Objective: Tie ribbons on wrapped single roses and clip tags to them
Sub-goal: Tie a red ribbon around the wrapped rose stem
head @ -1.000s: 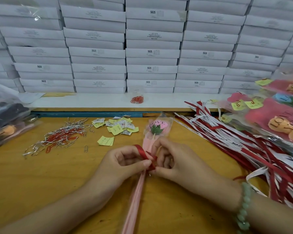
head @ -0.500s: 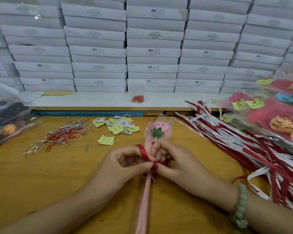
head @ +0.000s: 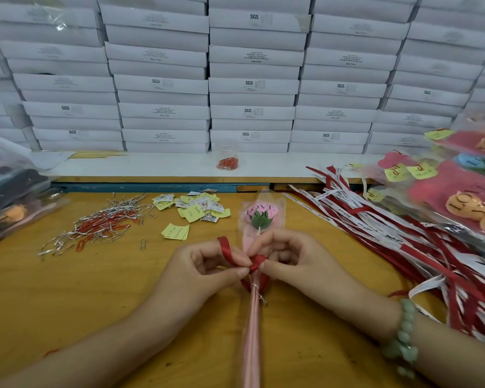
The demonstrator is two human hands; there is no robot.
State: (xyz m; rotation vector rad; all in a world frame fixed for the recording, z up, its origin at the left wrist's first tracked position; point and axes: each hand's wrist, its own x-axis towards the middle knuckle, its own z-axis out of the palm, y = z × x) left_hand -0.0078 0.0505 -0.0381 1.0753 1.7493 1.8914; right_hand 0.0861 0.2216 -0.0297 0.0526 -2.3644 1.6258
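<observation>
On the desk [head: 53, 298]: 1 wrapped rose [head: 259, 217] with 1 red ribbon [head: 256, 261] at its stem, and 2 hands, left hand [head: 205, 271] and right hand [head: 297, 261]. 1 beaded bracelet [head: 403, 337], 1 small jar of red paper clips [head: 228, 159]. The tags, clips, loose ribbons and white boxes are too many to count.

I'm in a gift packing workshop: far wall of stacked white cartons [head: 252, 88] marked SGS, my wooden desk [head: 67, 298] covered in loose paper clips [head: 101, 228], yellow tags [head: 193, 208], and red-and-white ribbons [head: 403, 242] piled right.
</observation>
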